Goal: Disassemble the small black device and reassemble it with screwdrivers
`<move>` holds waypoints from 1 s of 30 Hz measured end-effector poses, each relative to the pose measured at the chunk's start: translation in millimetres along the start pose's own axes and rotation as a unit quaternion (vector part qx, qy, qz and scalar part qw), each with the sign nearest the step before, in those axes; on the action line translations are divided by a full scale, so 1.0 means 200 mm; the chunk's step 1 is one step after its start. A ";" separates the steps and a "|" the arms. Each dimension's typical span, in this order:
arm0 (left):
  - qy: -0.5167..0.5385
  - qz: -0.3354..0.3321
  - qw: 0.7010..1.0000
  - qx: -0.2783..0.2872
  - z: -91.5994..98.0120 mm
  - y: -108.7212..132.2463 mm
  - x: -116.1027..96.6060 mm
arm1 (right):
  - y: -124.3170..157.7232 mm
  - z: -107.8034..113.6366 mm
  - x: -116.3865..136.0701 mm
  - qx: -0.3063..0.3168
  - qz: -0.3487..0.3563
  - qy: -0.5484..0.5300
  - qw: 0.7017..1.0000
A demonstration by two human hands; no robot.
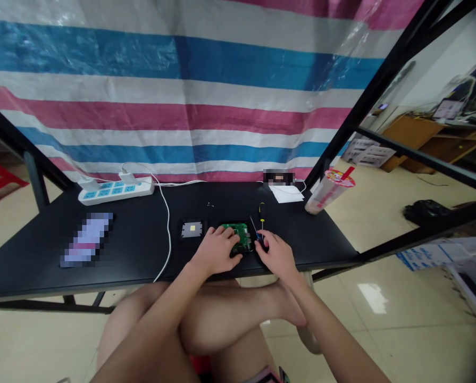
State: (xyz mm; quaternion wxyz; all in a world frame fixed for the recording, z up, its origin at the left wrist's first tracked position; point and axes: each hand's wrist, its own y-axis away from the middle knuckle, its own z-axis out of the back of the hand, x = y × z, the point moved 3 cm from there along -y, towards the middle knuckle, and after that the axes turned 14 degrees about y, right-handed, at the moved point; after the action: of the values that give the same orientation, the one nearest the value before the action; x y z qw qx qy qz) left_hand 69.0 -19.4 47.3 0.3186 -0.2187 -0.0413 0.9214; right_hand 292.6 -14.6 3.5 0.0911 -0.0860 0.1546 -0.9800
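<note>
My left hand [217,250] curls over the left side of a green circuit board [243,236], fingers on top and thumb at the near edge, holding it on the black table. Just right of the board, my right hand [275,252] is closed around the blue-and-dark handle of a small screwdriver [253,223]. Its thin shaft points up and to the left, away from me. A second screwdriver [262,213], with a black and yellow handle, lies beyond my right hand. Left of the board rests a flat dark casing [192,229] with a grey plate and a pale square.
A white power strip [116,190] with plugs stands at the back left, its cable [168,229] crossing the table. A phone [87,239] lies at left. Tiny parts [210,204], white paper [286,193] and a drink cup [329,191] are farther back. Black frame bars [421,242] border the right.
</note>
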 end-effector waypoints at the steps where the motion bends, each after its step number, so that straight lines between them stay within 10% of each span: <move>1: 0.000 -0.001 1.000 -0.021 -0.02 0.02 -0.01 | 0.00 0.00 0.00 -0.001 0.000 -0.002 1.000; 7: 0.012 0.019 0.985 -0.172 -0.06 0.12 0.01 | 0.00 0.01 0.01 -0.003 -0.007 -0.019 1.000; 15: 0.010 0.021 0.974 -0.223 -0.03 0.14 0.02 | 0.00 0.00 -0.01 -0.003 -0.033 -0.024 0.999; 21: -0.028 0.194 0.892 -0.406 0.10 0.26 0.19 | 0.00 -0.02 -0.02 0.006 -0.059 -0.039 0.997; 30: -0.032 0.298 0.890 -0.344 0.03 0.25 0.23 | -0.01 -0.01 -0.03 0.013 -0.079 -0.075 0.994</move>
State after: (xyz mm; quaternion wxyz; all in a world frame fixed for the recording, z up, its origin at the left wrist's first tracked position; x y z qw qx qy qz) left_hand 5.9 -31.6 24.5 -0.0671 -0.2866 -0.2986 0.9079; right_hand 298.2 -11.0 2.2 0.0256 -0.1698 0.1273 -0.9769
